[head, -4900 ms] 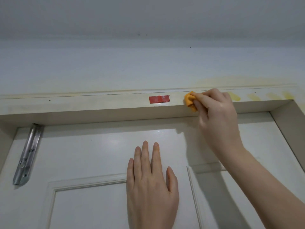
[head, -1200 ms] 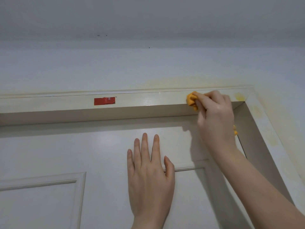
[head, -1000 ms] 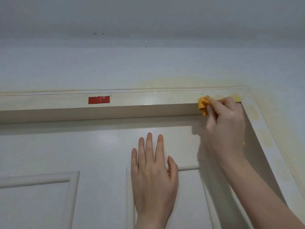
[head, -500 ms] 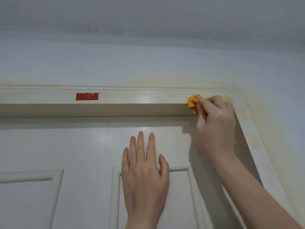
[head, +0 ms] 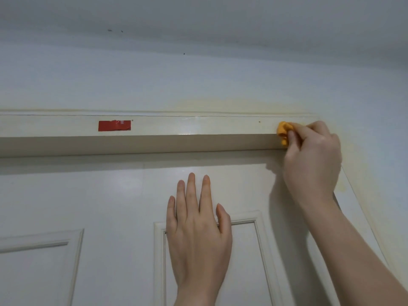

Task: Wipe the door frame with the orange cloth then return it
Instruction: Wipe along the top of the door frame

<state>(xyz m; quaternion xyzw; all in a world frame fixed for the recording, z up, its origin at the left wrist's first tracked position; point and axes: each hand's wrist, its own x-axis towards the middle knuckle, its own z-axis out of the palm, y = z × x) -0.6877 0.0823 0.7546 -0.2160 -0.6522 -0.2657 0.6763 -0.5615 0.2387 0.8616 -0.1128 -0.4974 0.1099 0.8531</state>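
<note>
1. We see the orange cloth (head: 283, 133) bunched against the door frame (head: 198, 127), near its top right corner.
2. Our right hand (head: 311, 160) pinches the cloth, fingers clenched around it.
3. Our left hand (head: 198, 230) lies flat on the door (head: 110, 195), fingers released.
4. Red tape (head: 114, 125) sits leftward on the frame.

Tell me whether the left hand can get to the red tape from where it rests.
Probably yes. The left hand lies flat and empty on the door, below and to the right of the red tape. Nothing lies between them, and the right hand with the cloth is off by the frame's right corner.
</note>
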